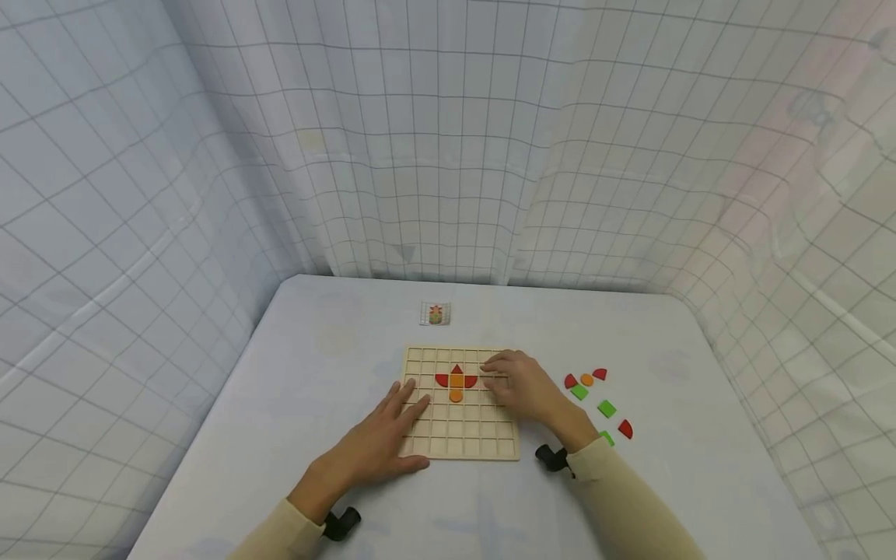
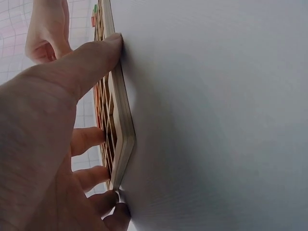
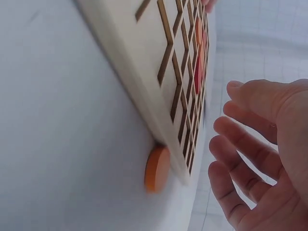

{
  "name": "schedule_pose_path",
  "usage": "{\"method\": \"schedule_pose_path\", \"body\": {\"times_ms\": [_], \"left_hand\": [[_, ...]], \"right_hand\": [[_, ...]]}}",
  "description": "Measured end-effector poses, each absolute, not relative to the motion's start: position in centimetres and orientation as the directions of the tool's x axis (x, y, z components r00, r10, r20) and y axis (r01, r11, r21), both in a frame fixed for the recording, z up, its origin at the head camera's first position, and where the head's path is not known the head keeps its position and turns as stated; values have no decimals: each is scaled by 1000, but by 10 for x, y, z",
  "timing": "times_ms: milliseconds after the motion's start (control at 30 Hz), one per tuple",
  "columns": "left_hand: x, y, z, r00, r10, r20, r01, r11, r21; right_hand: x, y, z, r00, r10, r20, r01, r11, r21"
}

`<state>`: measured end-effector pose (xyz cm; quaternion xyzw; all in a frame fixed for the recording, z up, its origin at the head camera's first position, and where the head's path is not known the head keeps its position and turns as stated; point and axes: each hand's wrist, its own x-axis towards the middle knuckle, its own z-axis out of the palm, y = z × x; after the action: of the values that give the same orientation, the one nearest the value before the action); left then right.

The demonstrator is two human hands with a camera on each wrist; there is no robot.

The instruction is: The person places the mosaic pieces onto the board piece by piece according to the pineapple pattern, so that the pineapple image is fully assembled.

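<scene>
A wooden grid board [image 1: 462,447] lies on the table. On it are a red triangle [image 1: 457,369], an orange square [image 1: 456,381], an orange disc [image 1: 456,396] and two red quarter circles [image 1: 470,382]. My left hand [image 1: 381,439] rests on the board's left side with fingers spread, the thumb touching its near edge in the left wrist view. Over the right side is my right hand [image 1: 521,386], its fingers loosely bent and nothing between them in the right wrist view. There, an orange disc [image 3: 157,168] lies right at the board's edge.
Right of the board lie loose pieces: several red quarter circles [image 1: 626,428], an orange disc [image 1: 586,379] and green pieces [image 1: 607,408], one partly hidden by my right forearm. A small picture card [image 1: 435,313] lies behind the board. Checked curtains [image 1: 448,155] surround the table.
</scene>
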<state>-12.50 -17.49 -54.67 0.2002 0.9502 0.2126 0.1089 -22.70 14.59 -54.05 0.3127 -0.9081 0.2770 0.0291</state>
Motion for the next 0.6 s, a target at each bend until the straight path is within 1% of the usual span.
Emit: {"method": "schedule_pose_path", "body": {"times_ms": [167,400,600], "left_hand": [[-124,-180,-552,-899,423,-114,331,826,456],[-123,-185,-555,-907,401,-127,305,835,458],[-121,-185,-551,-905,406,-124,305,825,476]], "right_hand": [[-224,168,-542,-828,-503,248,-557,679,-478],[-219,203,-548,-867,-443,227,-495,715,-494],[-213,227,-552,-873,-440,208,-484,736,-473]]}}
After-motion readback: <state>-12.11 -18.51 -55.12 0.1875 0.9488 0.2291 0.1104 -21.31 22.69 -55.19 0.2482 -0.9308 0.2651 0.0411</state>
